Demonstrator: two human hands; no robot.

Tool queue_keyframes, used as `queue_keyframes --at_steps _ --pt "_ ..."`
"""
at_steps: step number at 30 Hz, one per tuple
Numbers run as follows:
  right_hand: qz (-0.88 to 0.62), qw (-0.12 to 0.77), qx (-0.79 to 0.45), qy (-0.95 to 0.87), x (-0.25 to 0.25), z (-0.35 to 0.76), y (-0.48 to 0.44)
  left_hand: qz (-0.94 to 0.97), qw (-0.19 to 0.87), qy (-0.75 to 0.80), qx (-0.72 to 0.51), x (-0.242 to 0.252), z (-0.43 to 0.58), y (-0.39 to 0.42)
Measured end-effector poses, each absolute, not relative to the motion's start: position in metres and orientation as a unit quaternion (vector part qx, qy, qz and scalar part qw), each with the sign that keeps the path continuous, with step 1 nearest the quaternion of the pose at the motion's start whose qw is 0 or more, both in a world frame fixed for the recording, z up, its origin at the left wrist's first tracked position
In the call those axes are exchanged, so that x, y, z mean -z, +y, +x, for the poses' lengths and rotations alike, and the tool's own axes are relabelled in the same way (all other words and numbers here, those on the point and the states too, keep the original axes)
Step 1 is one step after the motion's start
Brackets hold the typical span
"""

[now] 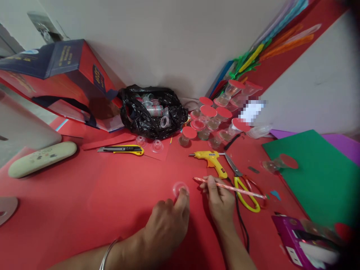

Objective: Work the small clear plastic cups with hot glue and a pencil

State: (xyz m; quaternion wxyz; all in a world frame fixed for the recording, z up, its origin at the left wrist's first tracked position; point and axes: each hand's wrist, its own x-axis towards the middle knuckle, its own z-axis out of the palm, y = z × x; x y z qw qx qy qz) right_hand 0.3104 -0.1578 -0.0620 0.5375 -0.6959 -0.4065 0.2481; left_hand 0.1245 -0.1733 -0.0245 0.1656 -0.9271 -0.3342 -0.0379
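Observation:
My left hand (168, 217) reaches over the red sheet (120, 195), its index fingertip pressing on a small clear plastic lid (179, 185) that lies flat there. The other fingers are curled in. Just to the right, my right hand (221, 200) is closed around a pink-and-white patterned pencil (233, 187), whose tip points left toward the lid. The tip is apart from both lid and sheet, as far as I can tell. Beyond my right hand lie a yellow glue gun (210, 159) and scissors (246, 193) with yellow handles.
A yellow utility knife (120, 150) and two clear lids (156, 146) lie farther back. Behind are a black plastic bag (132, 125) of clear cups and several red-topped cup pieces (189, 132). Pale case (42, 159) left; green sheet (315, 176) right. The glue gun's cord (242, 225) passes my right wrist.

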Motion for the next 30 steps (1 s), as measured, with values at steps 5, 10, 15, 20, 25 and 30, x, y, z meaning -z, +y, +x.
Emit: queue_keyframes --at_steps 5,10,15,20,25,30 --pt "-0.690 0.573 -0.250 -0.363 0.063 0.312 -0.157 -0.918 0.181 -0.346 0.066 0.031 0.126 -0.174" --pt "-0.662 0.645 -0.255 -0.286 0.063 0.315 -0.153 -0.911 0.194 -0.360 0.061 0.037 0.128 -0.177" --pt "-0.644 0.673 -0.259 -0.256 0.064 0.319 -0.150 -0.912 0.189 -0.362 0.045 0.039 0.128 -0.179" --pt "-0.659 0.632 -0.281 -0.295 0.063 0.318 -0.151 -0.917 0.177 -0.355 0.041 0.032 0.128 -0.176" --pt "-0.665 0.579 -0.333 -0.334 0.058 0.319 -0.153 -0.924 0.145 -0.348 0.058 0.030 0.129 -0.172" --pt "-0.666 0.509 -0.356 -0.414 0.042 0.316 -0.144 -0.927 0.105 -0.357 0.049 0.036 0.132 -0.171"
